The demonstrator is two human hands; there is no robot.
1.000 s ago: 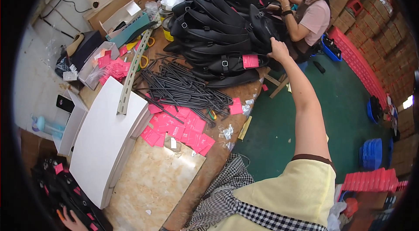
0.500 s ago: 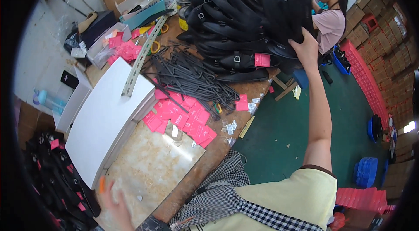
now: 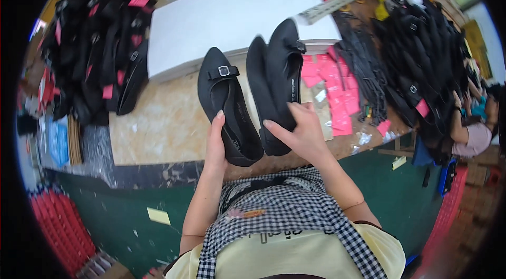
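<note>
Both of my hands hold black pointed flat shoes above the worktable. My left hand [image 3: 215,144] is closed around the heel end of a black shoe [image 3: 207,97] with a square silver buckle on its bow. In my right hand [image 3: 300,134] are two more black shoes, pressed side by side: one [image 3: 256,84] shows its plain dark side, the other [image 3: 282,42] its open top and a bow at the toe. All the toes point away from me. Behind them lies a white box [image 3: 211,21], with a perforated metal strip [image 3: 334,6] on its right end.
A heap of black shoes [image 3: 95,42] with pink tags stands at left, another [image 3: 427,52] at right. Pink packets [image 3: 340,105] and black strips [image 3: 369,73] lie right of the marbled board [image 3: 153,136]. A co-worker [image 3: 469,136] is at far right.
My right hand has come back from the shoe heap at right with shoes in it. My left hand, empty before, now holds one shoe. The view has turned toward the left.
</note>
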